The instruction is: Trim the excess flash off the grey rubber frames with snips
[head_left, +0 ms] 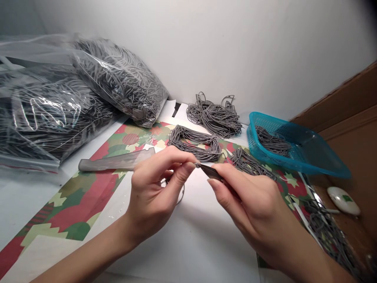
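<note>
My left hand is closed in a pinch on a thin grey cord whose loop hangs below my fingers. My right hand is closed around a small dark flat tool, its tip meeting the pinched end of the cord. Both hands hover just above the white sheet at the middle of the table. Just behind them lie bundles of grey cords.
Two clear plastic bags full of grey cords fill the back left. A grey flat strip lies on patterned red-green paper. A blue basket with cords stands at the right, a loose cord heap behind, more cords at the right edge.
</note>
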Motion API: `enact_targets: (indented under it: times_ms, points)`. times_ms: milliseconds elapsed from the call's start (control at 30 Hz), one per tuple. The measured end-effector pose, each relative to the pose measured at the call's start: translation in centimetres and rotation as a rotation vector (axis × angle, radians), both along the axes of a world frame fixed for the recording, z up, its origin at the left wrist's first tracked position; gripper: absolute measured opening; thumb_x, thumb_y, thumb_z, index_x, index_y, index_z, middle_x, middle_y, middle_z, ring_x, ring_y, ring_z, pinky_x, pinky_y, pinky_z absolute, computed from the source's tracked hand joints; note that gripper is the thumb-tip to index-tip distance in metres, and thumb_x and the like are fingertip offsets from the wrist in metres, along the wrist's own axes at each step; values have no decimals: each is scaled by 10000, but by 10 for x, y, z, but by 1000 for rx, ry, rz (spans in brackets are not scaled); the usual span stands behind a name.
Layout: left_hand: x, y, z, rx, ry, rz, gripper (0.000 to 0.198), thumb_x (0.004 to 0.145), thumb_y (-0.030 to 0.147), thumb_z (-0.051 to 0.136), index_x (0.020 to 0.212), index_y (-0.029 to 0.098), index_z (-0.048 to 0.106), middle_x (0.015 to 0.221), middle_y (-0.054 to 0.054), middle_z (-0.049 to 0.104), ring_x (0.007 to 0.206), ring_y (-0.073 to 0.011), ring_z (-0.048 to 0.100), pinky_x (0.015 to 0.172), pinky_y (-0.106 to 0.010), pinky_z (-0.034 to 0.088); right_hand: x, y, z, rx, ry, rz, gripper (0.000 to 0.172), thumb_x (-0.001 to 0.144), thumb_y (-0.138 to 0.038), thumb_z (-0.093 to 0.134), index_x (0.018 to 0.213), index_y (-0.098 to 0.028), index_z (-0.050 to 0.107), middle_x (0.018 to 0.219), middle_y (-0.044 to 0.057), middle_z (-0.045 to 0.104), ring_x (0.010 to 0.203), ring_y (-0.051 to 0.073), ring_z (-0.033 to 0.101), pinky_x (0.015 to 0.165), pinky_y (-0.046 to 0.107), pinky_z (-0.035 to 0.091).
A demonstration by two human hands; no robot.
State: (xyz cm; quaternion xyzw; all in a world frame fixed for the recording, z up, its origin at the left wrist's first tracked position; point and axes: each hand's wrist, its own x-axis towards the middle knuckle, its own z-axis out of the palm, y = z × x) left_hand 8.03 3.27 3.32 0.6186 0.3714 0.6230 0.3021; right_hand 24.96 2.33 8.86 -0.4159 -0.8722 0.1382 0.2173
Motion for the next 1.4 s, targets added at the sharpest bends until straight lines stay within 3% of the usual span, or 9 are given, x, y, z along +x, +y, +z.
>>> enact_targets:
  times_ms: [1133, 1400]
  points:
    - [0, -1, 0, -26, -11, -11, 128, 902, 136, 565, 830, 212, 638, 686, 8, 542, 573, -95, 468, 423, -207, 342, 0, -1, 1, 23, -25, -5, 160, 988, -213, 423, 887, -191, 545, 625, -52, 489, 511, 96, 424, 493, 250, 273]
    - [0, -1, 1, -36, 20, -3, 128, 902, 138, 556, 823, 212, 626, 705, 7, 578, 585, -99, 496, 442, -216, 364, -1, -2, 4, -79, 170, -113, 154, 943, -258, 508, 801, -214, 470, 581, -78, 390, 473, 68, 354, 444, 197, 293]
